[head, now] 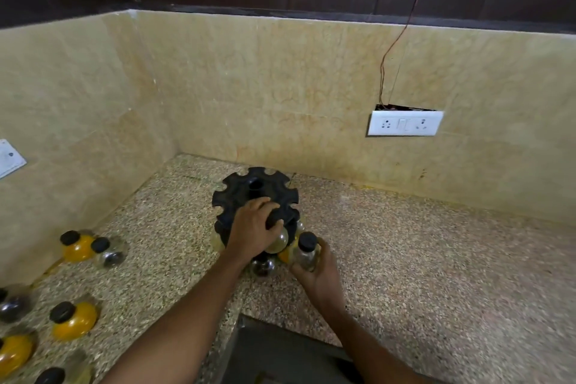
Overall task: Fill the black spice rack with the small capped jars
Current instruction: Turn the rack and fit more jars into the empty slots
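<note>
**At the rack: two jars going in, more waiting**

On the speckled counter (405,259), the left hand (252,231) is gripping a capped jar (277,235) by its black lid at the black spice rack (254,193), while the right hand (314,271) is holding a clear jar (307,251) around its body. Loose jars (74,319) are lying well apart to the left. They look light, smooth and breakable; grasping the cap or neck seems safest.

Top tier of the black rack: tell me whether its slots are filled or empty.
Mostly empty. The rack's top tier shows open notches along its far rim; the left hand grips a jar cap at the near edge.
</note>
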